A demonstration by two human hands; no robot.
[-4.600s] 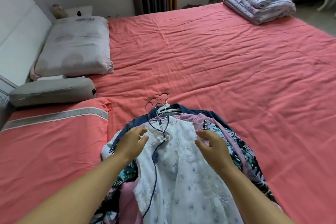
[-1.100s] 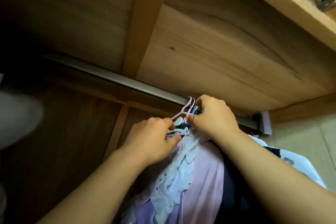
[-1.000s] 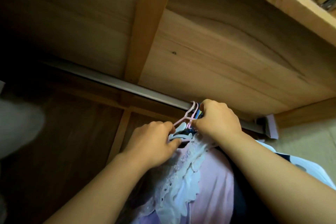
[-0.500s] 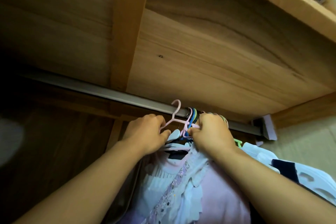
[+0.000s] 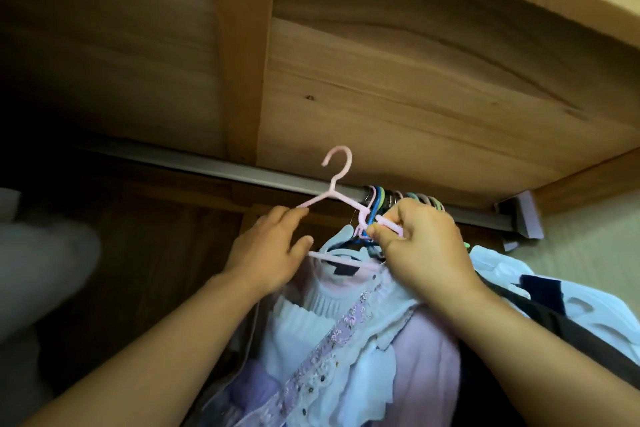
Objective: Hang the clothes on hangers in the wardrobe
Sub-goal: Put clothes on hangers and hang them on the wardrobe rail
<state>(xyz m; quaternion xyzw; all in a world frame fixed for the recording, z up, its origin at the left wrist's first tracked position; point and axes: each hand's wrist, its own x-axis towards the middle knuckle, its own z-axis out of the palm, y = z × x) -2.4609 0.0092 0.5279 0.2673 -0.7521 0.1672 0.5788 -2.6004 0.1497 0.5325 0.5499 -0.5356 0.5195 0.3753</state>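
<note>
while both hands work just under the rail (image 5: 214,173), the pink hanger (image 5: 334,196) sits up between them with its hook above the rail line and not yet over it, hook opening facing left. the left hand (image 5: 268,253) holds the hanger's left shoulder arm with curled fingers, thumb near the lower bar; the right hand (image 5: 420,246) pinches the hanger's right end, fingers curled tight round the pink tip. the hanger's long axis runs roughly along the rail, tilted so the left end is higher. the hook stands up and left of both grips, nearer the left hand, so that hand looks better placed to steer it. to my eye the next move means carrying the hook over the bare stretch of rail left of the bunch of hooks (image 5: 401,199) already hung there and letting it down.

the hanger is thin pale pink plastic, light and a bit springy by the look of it. whether it carries the white and lilac clothes (image 5: 332,333) below, or another hanger does, i cannot tell; they hang just under the hands.
</note>
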